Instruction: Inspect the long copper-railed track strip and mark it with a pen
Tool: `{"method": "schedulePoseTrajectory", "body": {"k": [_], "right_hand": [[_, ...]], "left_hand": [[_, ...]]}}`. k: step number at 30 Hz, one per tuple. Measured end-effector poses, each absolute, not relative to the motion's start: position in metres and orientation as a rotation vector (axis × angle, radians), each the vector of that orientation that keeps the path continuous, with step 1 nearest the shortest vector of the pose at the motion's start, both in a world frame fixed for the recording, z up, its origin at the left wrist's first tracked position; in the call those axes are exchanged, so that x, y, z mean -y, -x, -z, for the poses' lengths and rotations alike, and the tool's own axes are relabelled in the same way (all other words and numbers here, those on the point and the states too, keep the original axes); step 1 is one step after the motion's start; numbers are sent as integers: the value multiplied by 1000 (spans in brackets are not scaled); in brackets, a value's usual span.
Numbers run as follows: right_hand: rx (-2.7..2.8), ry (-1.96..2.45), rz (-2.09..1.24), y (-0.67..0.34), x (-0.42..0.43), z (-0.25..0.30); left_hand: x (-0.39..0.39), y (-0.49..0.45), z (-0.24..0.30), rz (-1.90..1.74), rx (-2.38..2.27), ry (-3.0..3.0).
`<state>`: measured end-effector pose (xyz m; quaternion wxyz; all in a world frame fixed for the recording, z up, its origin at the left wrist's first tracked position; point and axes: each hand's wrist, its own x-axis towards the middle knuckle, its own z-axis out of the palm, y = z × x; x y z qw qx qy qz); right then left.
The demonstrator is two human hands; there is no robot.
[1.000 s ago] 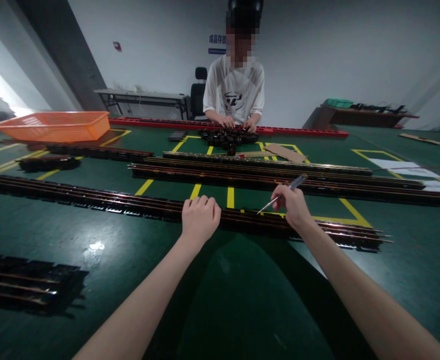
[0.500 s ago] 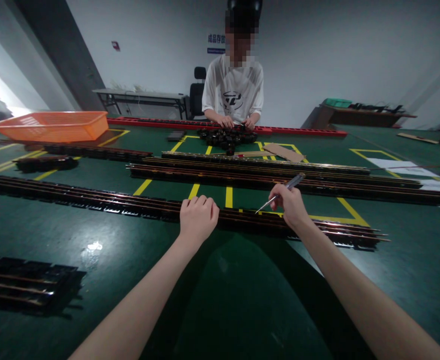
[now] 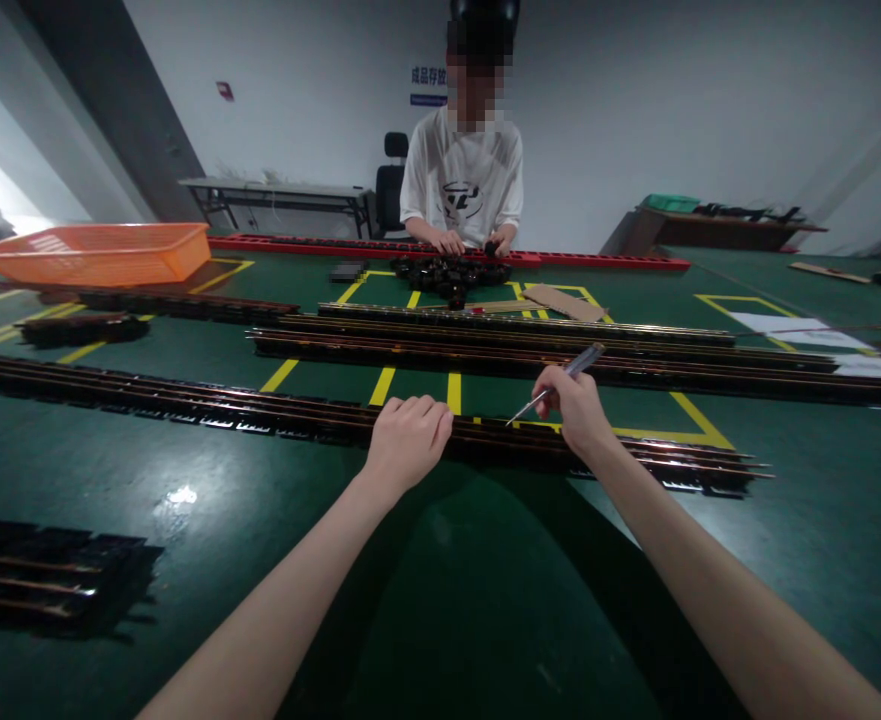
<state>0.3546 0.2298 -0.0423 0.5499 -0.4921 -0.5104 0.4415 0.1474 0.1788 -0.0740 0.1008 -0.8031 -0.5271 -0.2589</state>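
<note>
A long black strip with copper-coloured rods (image 3: 312, 414) runs across the green table in front of me. My left hand (image 3: 411, 437) is closed over it near its middle, the fingers curled round the far side and partly hidden. To the right, my right hand (image 3: 569, 405) grips a thin screwdriver (image 3: 539, 398) with a clear handle. Its metal tip points down and left, at or just above the strip's far edge; contact cannot be made out. My right wrist is above the strip.
More rodded black strips (image 3: 485, 345) lie beyond, and another (image 3: 27, 575) is at the near left. An orange basket (image 3: 110, 252) stands at the far left. Across the table a person (image 3: 462, 180) handles a heap of black parts (image 3: 447, 275) near cardboard (image 3: 566, 301) and a red rail (image 3: 605, 262).
My left hand has shifted slightly right along the strip, towards the screwdriver tip. My right hand keeps the screwdriver in much the same pose. The whole view has drifted a little.
</note>
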Motion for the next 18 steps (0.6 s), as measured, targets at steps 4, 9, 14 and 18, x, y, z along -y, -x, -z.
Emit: {"method": "schedulePoseTrajectory", "body": {"k": [4,9,14,18], "right_hand": [[1217,1160,-1051,-354,-228,42],[1264,1129,-1093,-354,-227,40],[1317,1131,-1125,-355,-226,38],[1393,1111,-1181,-353,-223,32]], "left_hand": [[-178,-150,73,752,1624,2322],[-178,-150,73,778,1654,2297],[-178,-150,70,793,1716,2263],[-178,-146,68,759,1819,2216]]}}
